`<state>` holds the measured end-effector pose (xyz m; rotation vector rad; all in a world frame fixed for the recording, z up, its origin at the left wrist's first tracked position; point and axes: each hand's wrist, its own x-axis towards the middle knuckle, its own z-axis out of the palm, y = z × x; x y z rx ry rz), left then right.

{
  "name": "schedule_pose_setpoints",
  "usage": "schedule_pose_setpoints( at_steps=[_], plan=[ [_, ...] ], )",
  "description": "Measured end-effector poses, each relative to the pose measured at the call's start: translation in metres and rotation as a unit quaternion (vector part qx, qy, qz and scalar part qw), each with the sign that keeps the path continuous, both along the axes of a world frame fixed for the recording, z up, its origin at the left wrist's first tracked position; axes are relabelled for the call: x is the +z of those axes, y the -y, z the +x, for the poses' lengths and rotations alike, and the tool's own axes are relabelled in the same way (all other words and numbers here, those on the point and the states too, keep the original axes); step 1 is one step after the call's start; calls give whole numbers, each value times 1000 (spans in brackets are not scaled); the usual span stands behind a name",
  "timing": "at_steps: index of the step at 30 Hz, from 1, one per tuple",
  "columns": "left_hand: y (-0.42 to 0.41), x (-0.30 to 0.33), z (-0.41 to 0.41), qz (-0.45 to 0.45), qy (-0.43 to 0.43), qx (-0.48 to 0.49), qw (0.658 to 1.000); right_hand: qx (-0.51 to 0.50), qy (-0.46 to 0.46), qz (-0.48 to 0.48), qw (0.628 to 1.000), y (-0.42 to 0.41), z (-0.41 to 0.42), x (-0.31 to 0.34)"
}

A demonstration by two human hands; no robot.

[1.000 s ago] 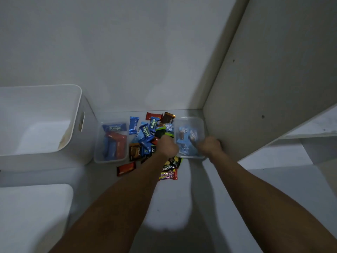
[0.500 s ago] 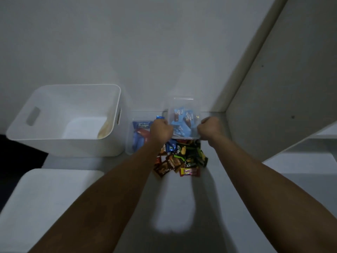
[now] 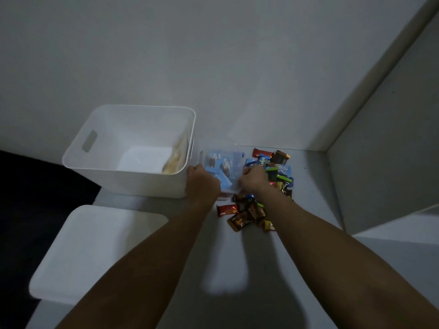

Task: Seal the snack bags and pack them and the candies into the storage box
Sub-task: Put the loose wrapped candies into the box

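My left hand [image 3: 201, 182] and my right hand [image 3: 253, 179] hold a small clear container [image 3: 221, 150] with blue-wrapped candies inside, one hand on each side. The container is lifted just right of the white storage box [image 3: 123, 176], over the spot where a second clear tub stood, now hidden. The storage box is open, with a pale snack bag [image 3: 174, 159] leaning against its inner right wall. A pile of loose wrapped candies [image 3: 251, 213] in blue, red, brown and green lies on the surface under and right of my right hand.
The box's white lid [image 3: 95, 252] lies flat at the lower left. A wall runs behind the box and a grey panel [image 3: 384, 150] closes off the right side. A dark drop lies beyond the surface's left edge.
Both hands lifted the clear candy container from the right of the pile and carried it left, up against the storage box's right wall. The view has shifted to the left.
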<state>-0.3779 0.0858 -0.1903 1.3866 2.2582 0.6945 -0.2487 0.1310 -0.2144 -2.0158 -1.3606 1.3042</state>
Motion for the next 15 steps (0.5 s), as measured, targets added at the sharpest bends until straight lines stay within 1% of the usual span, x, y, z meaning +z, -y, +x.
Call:
schedule_pose_setpoints(
  at_steps=[4, 7, 11, 13, 15],
  plan=[
    [-1, -10, -8, -60, 51, 25, 997, 17, -3, -2, 1000, 7, -7, -10],
    [-4, -13, -15, -104, 52, 20, 993, 18, -7, 11, 1000, 6, -10, -9],
    [-11, -17, -24, -128, 81, 12, 988, 33, -15, -3, 999, 4, -11, -6],
    [-17, -25, -28, -133, 143, 33, 980, 44, -66, -41, 996, 4, -12, -4],
    [-20, -31, -31, -136, 201, 57, 968, 45, -150, -86, 984, 6, -12, -4]
  ],
)
